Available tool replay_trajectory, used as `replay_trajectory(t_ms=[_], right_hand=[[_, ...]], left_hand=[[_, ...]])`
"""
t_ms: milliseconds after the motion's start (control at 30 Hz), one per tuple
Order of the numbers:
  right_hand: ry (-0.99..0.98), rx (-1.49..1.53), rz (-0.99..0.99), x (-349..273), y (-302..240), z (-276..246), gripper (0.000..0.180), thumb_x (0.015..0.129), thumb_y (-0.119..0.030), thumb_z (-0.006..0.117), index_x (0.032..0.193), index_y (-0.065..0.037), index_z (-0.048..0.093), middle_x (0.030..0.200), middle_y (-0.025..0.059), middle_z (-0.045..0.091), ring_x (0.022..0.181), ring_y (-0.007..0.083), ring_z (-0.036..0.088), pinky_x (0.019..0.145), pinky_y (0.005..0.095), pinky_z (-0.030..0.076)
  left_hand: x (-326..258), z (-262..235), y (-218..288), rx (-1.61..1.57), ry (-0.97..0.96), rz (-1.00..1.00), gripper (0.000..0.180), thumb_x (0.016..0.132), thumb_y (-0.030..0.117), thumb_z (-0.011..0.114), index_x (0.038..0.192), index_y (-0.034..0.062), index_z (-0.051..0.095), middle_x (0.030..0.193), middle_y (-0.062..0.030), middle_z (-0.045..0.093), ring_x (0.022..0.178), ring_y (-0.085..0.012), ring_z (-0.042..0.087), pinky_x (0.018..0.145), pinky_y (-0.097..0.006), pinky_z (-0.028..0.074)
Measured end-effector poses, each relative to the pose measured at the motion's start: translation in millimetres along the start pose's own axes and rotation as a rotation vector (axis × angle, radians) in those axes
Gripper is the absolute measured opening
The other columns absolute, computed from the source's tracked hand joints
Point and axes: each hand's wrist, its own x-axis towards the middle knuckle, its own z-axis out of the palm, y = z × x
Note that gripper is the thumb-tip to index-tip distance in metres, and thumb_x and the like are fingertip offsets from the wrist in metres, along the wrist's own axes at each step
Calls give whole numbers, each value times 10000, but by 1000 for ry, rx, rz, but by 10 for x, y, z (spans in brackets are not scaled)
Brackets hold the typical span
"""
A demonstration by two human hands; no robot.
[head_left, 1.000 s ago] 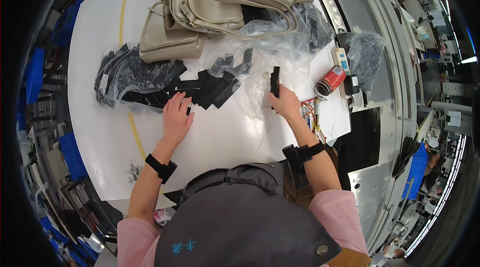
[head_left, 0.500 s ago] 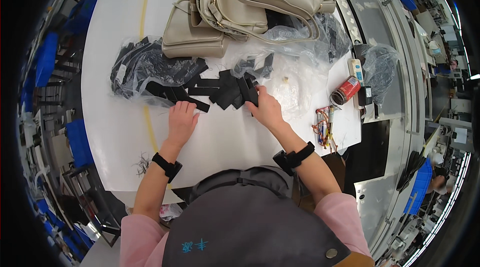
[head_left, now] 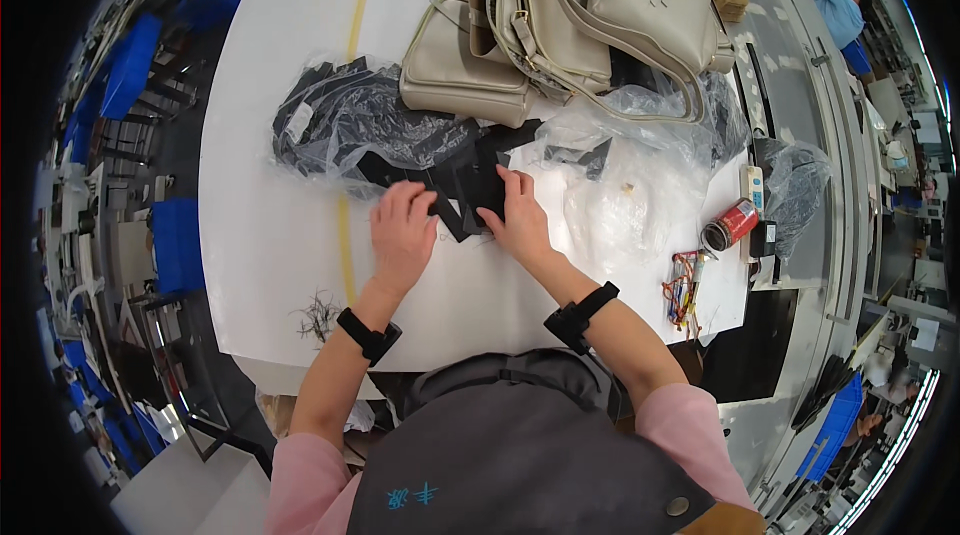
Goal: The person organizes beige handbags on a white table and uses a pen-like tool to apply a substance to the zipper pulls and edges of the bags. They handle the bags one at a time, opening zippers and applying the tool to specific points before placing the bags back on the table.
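Note:
Flat black strips (head_left: 466,175) lie in a loose pile at the middle of the white table. My right hand (head_left: 522,220) grips a bunch of them at the pile's right side, thumb at the near edge and fingers over the right edge. My left hand (head_left: 403,240) is at the pile's left end, fingers bent and thumb apart, the fingertips against a strip's edge. Nothing shows held in it. A clear plastic bag (head_left: 345,130) with more black strips in it lies just beyond my left hand.
Beige leather bags (head_left: 470,60) are heaped at the far side. Crumpled clear plastic (head_left: 630,220) lies to the right. Near the right edge are a red can (head_left: 735,223), a bundle of small coloured tools (head_left: 684,287) and a power strip (head_left: 752,190). Thread scraps (head_left: 320,317) lie front left.
The view has shifted, so the table appears farther right. My hands have come closer together. Strips that lay spread between them are now bunched by my right hand, and my left hand has lifted slightly.

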Motion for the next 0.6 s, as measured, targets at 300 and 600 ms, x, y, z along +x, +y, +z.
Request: replay_trajectory(t_ms=[300, 600], right_hand=[[-153, -24, -218, 354, -452, 393, 587, 764, -96, 720, 1283, -78, 446, 1260, 193, 438, 1045, 380, 568, 818, 412, 520], [-196, 50, -311, 833, -843, 829, 586, 751, -86, 723, 1270, -92, 451, 1205, 215, 451, 937, 408, 601, 750, 432, 530]], left_hand=[[-65, 88, -808, -319, 265, -709, 596, 746, 88, 744, 1263, 31, 453, 1329, -186, 396, 1111, -284, 507, 887, -385, 449], [-264, 157, -368, -515, 162, -795, 677, 776, 121, 763, 1287, -45, 352, 1137, -140, 452, 839, -149, 563, 687, -266, 534]])
